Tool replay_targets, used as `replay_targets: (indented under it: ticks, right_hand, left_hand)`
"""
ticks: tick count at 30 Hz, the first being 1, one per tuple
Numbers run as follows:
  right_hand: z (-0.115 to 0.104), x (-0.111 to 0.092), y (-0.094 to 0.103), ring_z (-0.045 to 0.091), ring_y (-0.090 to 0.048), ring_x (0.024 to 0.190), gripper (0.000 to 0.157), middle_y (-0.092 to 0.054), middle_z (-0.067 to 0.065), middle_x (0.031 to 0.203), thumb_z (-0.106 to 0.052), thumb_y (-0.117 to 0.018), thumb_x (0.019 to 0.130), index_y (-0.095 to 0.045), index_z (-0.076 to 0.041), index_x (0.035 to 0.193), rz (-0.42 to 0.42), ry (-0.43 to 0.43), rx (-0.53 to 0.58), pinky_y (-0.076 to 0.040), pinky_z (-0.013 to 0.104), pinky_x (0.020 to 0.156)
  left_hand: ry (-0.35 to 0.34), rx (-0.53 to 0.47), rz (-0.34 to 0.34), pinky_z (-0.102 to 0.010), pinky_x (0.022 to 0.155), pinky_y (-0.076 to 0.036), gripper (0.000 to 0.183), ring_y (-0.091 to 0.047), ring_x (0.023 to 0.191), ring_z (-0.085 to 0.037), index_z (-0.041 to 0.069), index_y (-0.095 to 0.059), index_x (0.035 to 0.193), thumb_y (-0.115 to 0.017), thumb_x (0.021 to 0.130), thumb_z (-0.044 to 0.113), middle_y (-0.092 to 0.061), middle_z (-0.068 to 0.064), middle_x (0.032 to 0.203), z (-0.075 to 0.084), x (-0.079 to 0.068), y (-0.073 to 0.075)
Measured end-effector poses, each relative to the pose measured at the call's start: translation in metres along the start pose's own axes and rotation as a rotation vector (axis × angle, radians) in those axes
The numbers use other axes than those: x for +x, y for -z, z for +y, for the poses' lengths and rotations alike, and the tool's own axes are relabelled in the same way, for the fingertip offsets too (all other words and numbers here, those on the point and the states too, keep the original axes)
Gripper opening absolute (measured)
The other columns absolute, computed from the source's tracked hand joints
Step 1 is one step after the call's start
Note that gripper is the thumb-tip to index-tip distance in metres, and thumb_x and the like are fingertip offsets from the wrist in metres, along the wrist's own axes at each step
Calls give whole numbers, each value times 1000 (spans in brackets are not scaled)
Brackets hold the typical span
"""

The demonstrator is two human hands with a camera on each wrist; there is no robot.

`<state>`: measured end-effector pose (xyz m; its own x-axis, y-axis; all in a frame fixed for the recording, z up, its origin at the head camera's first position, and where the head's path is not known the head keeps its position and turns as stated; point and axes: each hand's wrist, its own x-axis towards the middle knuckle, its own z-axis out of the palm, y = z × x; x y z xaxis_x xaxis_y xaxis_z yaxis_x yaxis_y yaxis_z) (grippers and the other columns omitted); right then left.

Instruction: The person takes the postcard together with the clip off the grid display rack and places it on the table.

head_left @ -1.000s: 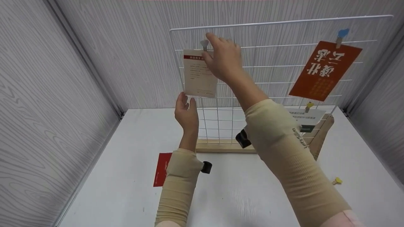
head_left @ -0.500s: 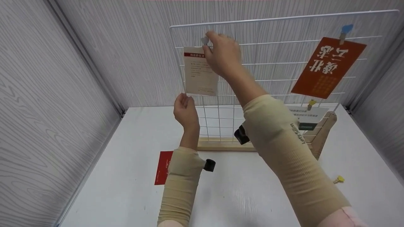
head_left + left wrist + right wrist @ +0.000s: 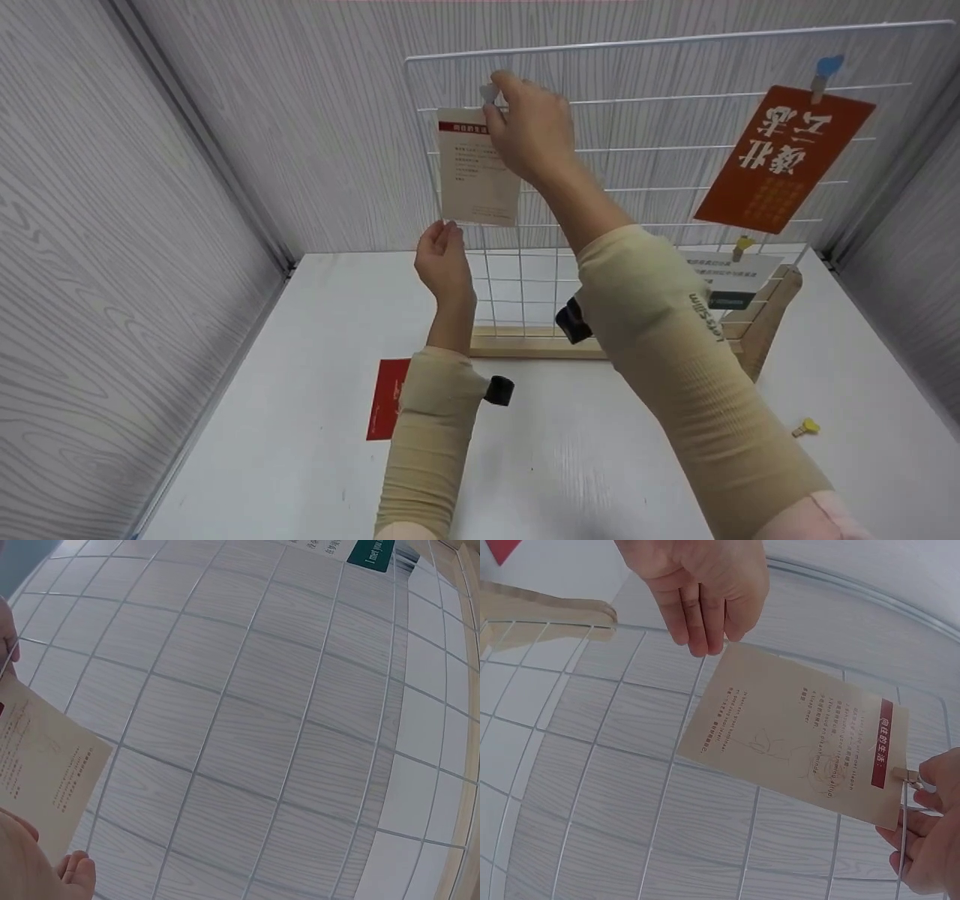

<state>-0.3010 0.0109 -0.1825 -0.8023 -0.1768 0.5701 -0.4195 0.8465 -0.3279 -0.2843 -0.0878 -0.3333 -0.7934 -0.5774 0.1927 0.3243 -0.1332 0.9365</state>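
A cream card (image 3: pixel 478 174) with a red band and printed text hangs at the upper left of the white wire grid (image 3: pixel 555 281). At its top edge, my right hand (image 3: pixel 534 127) pinches a small wooden clip (image 3: pixel 907 777) with a grey heart-shaped top; in the right wrist view the thumb is on the clip and the fingers reach around a wire. My left hand (image 3: pixel 442 262) is at the card's lower left corner, fingertips right at the edge. In the right wrist view its fingers (image 3: pixel 696 619) look mostly straight, and its thumb is hidden there.
A red-orange card (image 3: pixel 785 159) hangs at the grid's right from a blue clip (image 3: pixel 829 66). Below it is a white and green card (image 3: pixel 731 277) with a yellow clip (image 3: pixel 742 247). Another yellow clip (image 3: pixel 807 427) and a red card (image 3: pixel 386 397) lie on the white table.
My left fingertips have drawn closer together and come right up to the card's lower corner. My right hand stays at the clip. The head view has shifted slightly.
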Motion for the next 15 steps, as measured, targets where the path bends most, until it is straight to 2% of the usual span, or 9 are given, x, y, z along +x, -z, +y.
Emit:
replay_targets:
  ticks: [7,15]
  right_hand:
    - [-2,2,0,12,-46,107,36,-52,-1,117,-31,-40,91,-44,-17,125,-36,-72,25,-25,28,95]
    - [-2,3,0,6,-51,95,31,-57,-6,109,-33,-43,90,-55,-19,115,22,-152,230,-38,17,78]
  left_hand:
    - [39,-103,-24,-19,76,-44,33,-53,97,-18,-8,-43,115,-52,86,6,-53,-16,107,1,2,0]
    - [123,-250,3,-21,75,-46,32,-57,89,-19,-7,-44,113,-54,84,2,-55,-16,99,0,7,0]
